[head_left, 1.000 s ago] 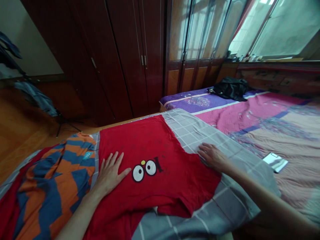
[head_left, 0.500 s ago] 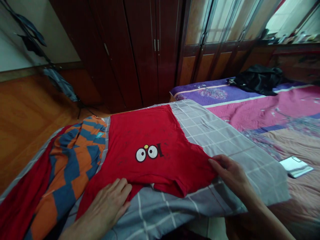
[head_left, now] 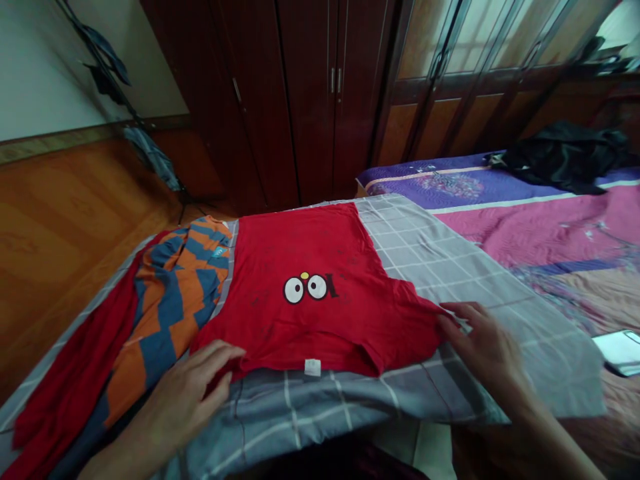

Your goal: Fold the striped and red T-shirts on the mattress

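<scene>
A red T-shirt (head_left: pixel 310 247) with a cartoon-eye print lies spread on a grey checked cloth (head_left: pixel 415 247), its neckline and small white label towards me. My left hand (head_left: pixel 200 380) is at the shirt's near left corner, thumb and fingers closed around the red fabric. On the opposite side, my right hand (head_left: pixel 483 343) pinches the end of the right sleeve between thumb and fingers. Left of the shirt lies an orange and blue patterned garment (head_left: pixel 175 307), with another red garment (head_left: pixel 85 347) beside it.
Behind stand dark red wardrobes (head_left: pixel 310 120). A bed (head_left: pixel 540 227) on the right bears a black garment (head_left: pixel 565 157) and a phone (head_left: pixel 620 350). A clothes stand (head_left: pixel 135 113) is at the back left.
My left hand has moved left to the shirt's corner. The neckline now lies straighter, showing the white label. The view has turned slightly left.
</scene>
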A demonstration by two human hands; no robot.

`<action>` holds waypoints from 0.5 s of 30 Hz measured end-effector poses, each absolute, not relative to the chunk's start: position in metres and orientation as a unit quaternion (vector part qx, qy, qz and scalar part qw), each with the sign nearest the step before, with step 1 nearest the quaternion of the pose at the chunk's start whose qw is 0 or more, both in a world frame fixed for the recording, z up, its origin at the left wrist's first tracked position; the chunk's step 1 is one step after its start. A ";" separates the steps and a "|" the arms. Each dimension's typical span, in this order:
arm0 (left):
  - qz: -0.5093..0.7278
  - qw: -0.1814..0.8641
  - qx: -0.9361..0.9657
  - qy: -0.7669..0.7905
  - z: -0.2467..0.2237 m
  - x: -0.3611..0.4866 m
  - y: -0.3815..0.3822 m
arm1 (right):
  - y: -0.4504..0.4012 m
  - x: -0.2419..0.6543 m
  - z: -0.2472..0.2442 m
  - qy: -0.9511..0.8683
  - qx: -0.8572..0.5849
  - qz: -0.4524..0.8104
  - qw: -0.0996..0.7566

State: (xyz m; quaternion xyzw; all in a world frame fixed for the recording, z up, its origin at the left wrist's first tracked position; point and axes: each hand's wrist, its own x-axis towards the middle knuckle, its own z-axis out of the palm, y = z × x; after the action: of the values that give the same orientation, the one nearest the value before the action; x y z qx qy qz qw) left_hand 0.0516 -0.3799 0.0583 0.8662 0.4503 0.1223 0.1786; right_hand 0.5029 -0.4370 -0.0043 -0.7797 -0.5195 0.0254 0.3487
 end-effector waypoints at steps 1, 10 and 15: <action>0.135 0.144 0.879 0.434 0.056 0.053 -0.387 | -0.441 0.493 -0.002 -0.569 -0.752 -0.027 0.331; 0.089 0.034 0.961 0.261 0.019 0.093 -0.440 | -0.460 0.406 0.012 -0.808 -0.551 0.024 0.208; 0.069 0.151 0.963 0.213 0.017 0.085 -0.445 | -0.453 0.413 0.008 -0.797 -0.554 0.052 0.237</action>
State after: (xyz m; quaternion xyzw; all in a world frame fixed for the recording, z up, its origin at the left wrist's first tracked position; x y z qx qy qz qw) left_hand 0.0851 -0.4453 0.0171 0.9629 0.2126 0.0690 0.1514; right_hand 0.4134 -0.4527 0.0083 -0.5535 -0.7966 0.0523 0.2374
